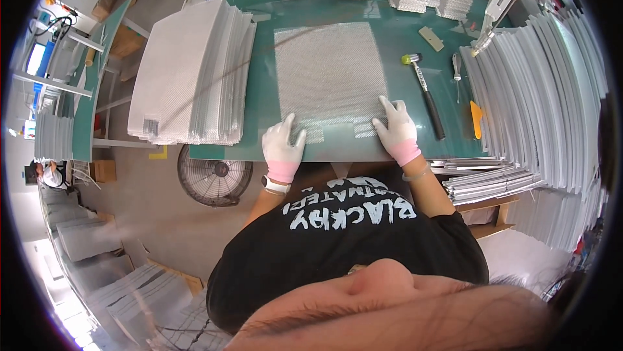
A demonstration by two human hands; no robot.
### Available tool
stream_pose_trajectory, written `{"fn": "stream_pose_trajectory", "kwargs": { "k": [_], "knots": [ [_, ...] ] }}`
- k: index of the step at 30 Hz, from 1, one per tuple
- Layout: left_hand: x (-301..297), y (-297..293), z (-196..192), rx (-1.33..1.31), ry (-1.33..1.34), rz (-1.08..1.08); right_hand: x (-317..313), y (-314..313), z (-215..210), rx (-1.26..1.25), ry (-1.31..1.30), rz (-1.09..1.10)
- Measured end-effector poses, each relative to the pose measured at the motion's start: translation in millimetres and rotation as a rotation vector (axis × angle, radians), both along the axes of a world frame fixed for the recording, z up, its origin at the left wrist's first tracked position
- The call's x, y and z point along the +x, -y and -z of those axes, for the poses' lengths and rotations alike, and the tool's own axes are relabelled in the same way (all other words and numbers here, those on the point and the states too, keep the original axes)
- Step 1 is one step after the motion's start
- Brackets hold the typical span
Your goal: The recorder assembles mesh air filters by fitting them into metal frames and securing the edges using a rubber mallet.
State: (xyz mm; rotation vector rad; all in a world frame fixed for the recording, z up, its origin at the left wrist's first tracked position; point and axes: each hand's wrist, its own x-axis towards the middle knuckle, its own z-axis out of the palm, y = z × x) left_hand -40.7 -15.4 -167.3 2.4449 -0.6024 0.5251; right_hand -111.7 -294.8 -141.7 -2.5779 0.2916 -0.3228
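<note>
One pale mesh sheet (pixel 331 72), flat on the green counter (pixel 341 152) before me. My left grip (pixel 281 143), white-gloved, thumb and fingers spread, at its near left corner. My right grip (pixel 396 131), likewise wide, at its near right. One black-handled hammer (pixel 426 91), farther right.

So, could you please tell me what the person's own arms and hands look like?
The left hand and right hand wear white gloves with pink cuffs. There is a white band on the left forearm and a thin bracelet on the right forearm. The sleeves are black and short.
</note>
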Motion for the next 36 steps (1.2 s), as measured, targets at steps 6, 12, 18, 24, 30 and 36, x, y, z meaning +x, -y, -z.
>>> {"fn": "stream_pose_trajectory", "kwargs": {
  "k": [6, 12, 18, 24, 30, 36],
  "knots": [
    [2.4, 6.6, -22.9, -0.054, -0.226, -0.138, 10.2, 1.9, -29.4, -0.062, -0.260, 0.016],
    [16.9, -5.9, -13.9, 0.258, -0.225, 0.075, 109.7, 107.9, -64.0, -0.005, 0.031, -0.218],
    [15.9, -10.2, -32.4, 0.391, -0.375, 0.134, 268.2, 199.9, -120.3, -0.329, -0.038, 0.447],
    [9.2, -22.5, -51.0, -0.131, 0.037, -0.008, 292.1, 278.0, -146.6, 0.244, 0.218, 0.384],
    [13.1, -8.0, -61.0, -0.491, -0.353, 0.392, 172.1, 142.6, -152.3, 0.279, 0.908, 0.021],
    [1.2, 81.1, -102.6, -1.501, -0.655, 0.732, 29.4, -32.1, -48.4, 0.158, 0.636, -0.198]
  ]
}}
